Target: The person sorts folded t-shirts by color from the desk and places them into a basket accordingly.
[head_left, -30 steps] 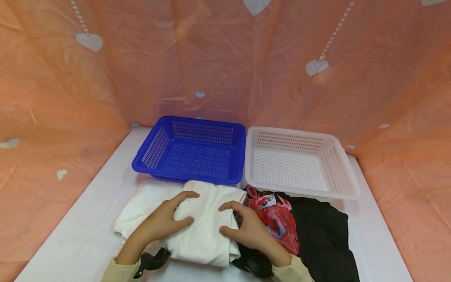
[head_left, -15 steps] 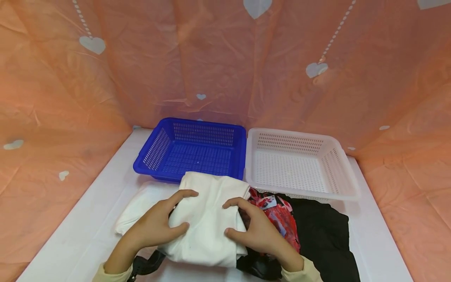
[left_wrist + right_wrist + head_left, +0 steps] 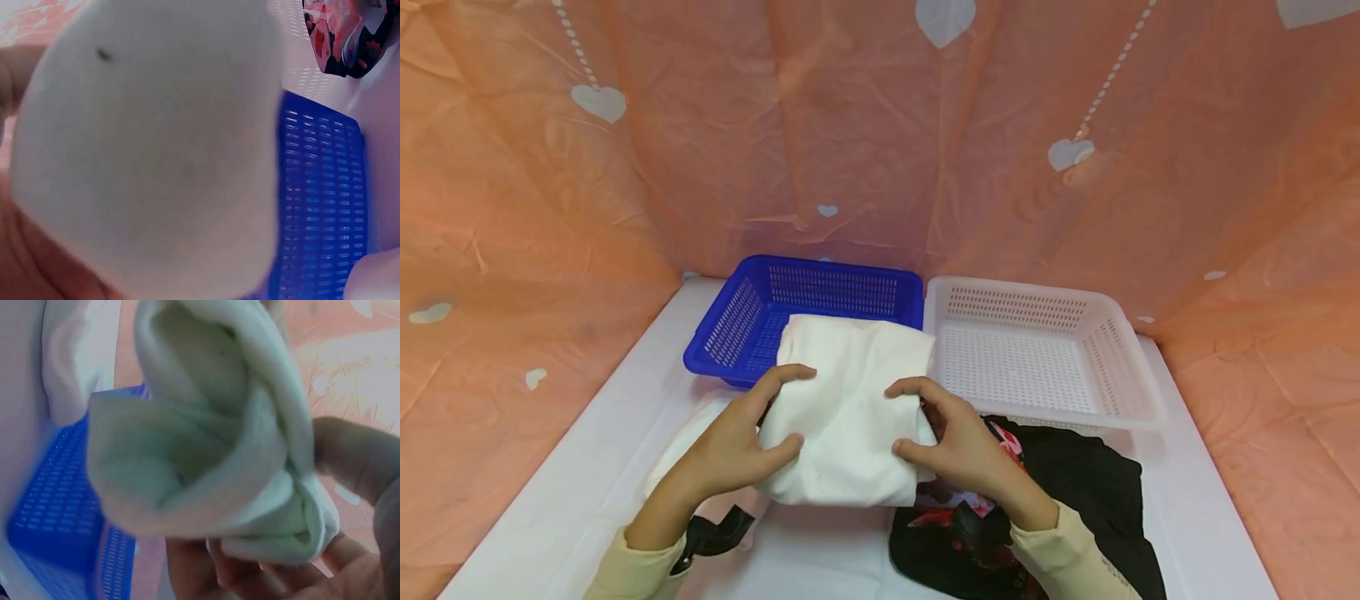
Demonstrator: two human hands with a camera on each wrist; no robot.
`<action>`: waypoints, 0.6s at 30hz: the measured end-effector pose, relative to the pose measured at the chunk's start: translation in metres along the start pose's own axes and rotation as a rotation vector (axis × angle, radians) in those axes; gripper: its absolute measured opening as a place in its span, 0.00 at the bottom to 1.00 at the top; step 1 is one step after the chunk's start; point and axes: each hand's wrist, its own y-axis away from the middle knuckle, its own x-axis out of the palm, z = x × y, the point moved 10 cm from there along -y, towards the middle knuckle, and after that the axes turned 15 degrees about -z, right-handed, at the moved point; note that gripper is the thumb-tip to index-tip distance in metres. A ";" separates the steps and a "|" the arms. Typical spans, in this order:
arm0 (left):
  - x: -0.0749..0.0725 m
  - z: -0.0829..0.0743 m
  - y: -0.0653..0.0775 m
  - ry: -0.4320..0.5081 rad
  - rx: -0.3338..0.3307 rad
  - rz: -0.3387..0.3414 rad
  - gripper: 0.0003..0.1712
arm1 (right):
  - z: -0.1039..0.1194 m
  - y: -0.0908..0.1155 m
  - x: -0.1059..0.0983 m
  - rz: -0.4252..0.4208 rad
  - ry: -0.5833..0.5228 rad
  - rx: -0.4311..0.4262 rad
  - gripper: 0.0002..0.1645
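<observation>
Between both hands hangs a folded white cloth garment (image 3: 853, 417), lifted off the table and overlapping the near part of the blue basket (image 3: 711, 358) in the head view. My left hand (image 3: 733, 446) grips its left side, thumb on the near face. On the opposite side my right hand (image 3: 958, 446) grips it, thumb in front and fingers underneath. The right wrist view shows the folded layers of the white garment (image 3: 206, 444) end-on, with fingers below. In the left wrist view the white garment (image 3: 156, 156) fills most of the picture, and little of the hand shows.
A white basket (image 3: 1045, 400) stands right of the blue one, at the back of the white table (image 3: 827, 554). Another white cloth (image 3: 688, 429) lies at left. A black garment (image 3: 1097, 483) and a red-and-black patterned one (image 3: 955, 517) lie at right. An orange curtain (image 3: 865, 125) encloses the table.
Both hands have raised the folded white garment from the table and moved it forward, up to the blue basket. More of the patterned garment and table now shows beneath.
</observation>
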 end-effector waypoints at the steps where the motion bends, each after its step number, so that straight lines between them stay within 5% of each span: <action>1: -0.001 0.001 -0.003 0.021 -0.010 -0.010 0.42 | 0.001 -0.004 -0.002 -0.011 0.016 -0.005 0.32; 18: -0.024 0.038 -0.067 0.174 -0.067 -0.245 0.35 | 0.002 -0.085 -0.014 -0.210 0.132 -0.034 0.29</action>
